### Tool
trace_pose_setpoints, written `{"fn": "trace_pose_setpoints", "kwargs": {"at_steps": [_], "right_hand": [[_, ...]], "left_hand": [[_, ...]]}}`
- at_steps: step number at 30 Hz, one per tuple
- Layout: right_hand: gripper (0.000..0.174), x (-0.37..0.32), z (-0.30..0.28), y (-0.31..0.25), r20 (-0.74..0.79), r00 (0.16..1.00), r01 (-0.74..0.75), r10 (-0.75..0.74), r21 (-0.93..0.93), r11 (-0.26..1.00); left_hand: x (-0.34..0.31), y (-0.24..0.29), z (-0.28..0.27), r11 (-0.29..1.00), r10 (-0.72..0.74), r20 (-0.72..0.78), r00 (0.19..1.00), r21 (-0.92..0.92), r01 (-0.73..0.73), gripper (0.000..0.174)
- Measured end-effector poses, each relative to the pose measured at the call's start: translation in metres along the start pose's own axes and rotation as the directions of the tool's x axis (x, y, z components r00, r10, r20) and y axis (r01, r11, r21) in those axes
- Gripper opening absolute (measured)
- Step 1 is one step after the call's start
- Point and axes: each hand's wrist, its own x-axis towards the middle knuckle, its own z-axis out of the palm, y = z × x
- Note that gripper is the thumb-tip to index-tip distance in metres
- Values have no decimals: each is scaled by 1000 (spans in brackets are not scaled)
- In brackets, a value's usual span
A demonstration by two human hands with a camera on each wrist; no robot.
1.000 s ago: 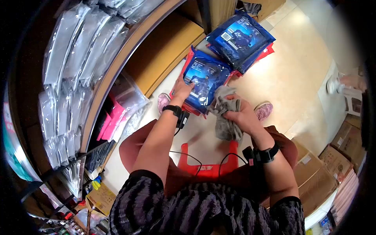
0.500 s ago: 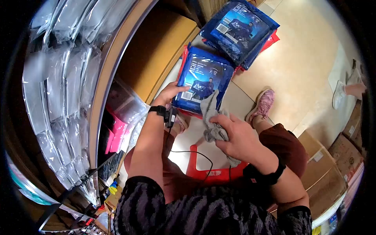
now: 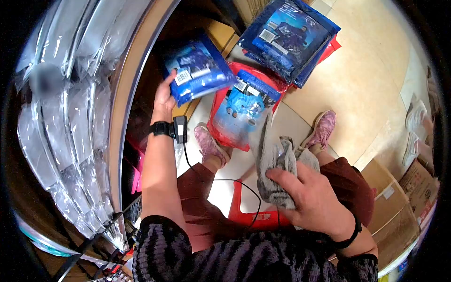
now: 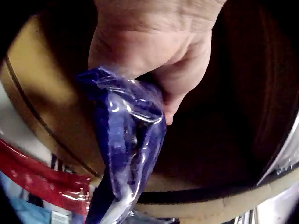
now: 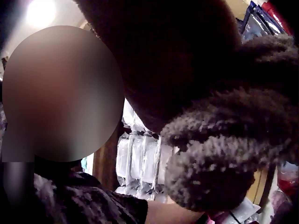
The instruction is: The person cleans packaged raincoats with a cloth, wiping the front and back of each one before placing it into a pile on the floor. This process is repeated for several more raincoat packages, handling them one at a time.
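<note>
Blue packet [image 3: 199, 70] tilted aloft; grey cloth [image 3: 277, 169] bunched.

We log a pale tiled floor [image 3: 371, 84]. Directly on it:
- a red-edged packet [image 3: 235, 113] at frame centre
- a stack of blue packets [image 3: 289, 37] just beside it, toward the upper right
- a red stool [image 3: 244, 214] at lower centre
- cardboard boxes [image 3: 390, 221] at lower right
</note>
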Motion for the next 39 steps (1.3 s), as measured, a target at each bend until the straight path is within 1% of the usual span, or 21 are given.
{"fn": "trace_pose_setpoints", "kwargs": {"at_steps": [1,2,3,5,6,7,8,9,12,15,18,21,22,25,26,29,30,33,36,37,39], "right_hand": [[62,3,0,1,2,1000,7,-7,5,1000],[63,6,0,3,29,1000,2,-2,0,1000],[63,9,-1,4,44,999,-4,5,-7,1000],[63,17,-3,4,73,997,-22,23,-19,1000],[64,21,-2,5,65,998,-24,26,-19,1000],[64,25,-1,7,61,998,-28,29,-21,999],[65,28,-1,8,60,998,-32,33,-18,999],[65,32,-1,9,70,996,-44,45,-23,999],[67,40,-5,12,96,992,-78,79,-22,997],[68,46,-9,13,95,990,-100,101,-19,995],[70,50,-12,14,88,992,-87,90,-35,996],[71,52,-12,17,92,993,-76,80,-43,996],[71,53,-13,17,105,991,-84,89,-45,995],[71,56,-9,17,98,992,-73,77,-39,997],[71,57,-9,18,83,994,-68,71,-42,997],[69,59,-10,18,85,992,-91,95,-48,995],[69,59,-11,18,90,991,-92,97,-51,994],[69,59,-13,16,104,990,-90,95,-59,994],[68,59,-8,18,91,992,-83,90,-75,994],[68,59,-4,20,78,993,-86,93,-86,993],[66,56,2,21,52,994,-90,95,-99,991]], "left_hand": [[9,4,6,995,16,20,1000,-94,-14,36],[31,5,0,997,38,-85,996,-58,-43,43],[45,7,-1,995,22,-28,999,-92,-25,47],[75,3,2,992,91,-54,994,-83,-96,49],[104,-7,-10,994,109,-6,994,-18,-109,51],[116,-13,-17,996,-6,83,997,88,-1,49],[127,-26,-21,986,-84,-66,994,142,92,47],[130,-37,-16,964,-149,-218,964,183,191,46],[150,-53,-23,951,-211,-236,949,174,255,42],[141,-46,2,909,-159,-247,956,343,239,35],[160,-51,-2,833,-70,-267,961,515,203,36],[215,-51,-33,831,-191,3,982,532,160,29],[201,-52,-4,882,-120,-126,985,441,164,27],[193,-63,12,858,48,-156,987,512,39,28],[194,-66,14,847,79,-176,981,531,27,25],[195,-65,9,850,-9,-238,971,510,133,23],[192,-61,9,773,24,-237,971,621,132,24],[182,-56,13,737,-42,-262,964,644,207,30],[179,-57,20,743,-19,-268,963,640,193,35],[178,-60,19,648,92,-250,964,750,133,37],[177,-67,12,402,304,-162,939,915,28,42]]}}
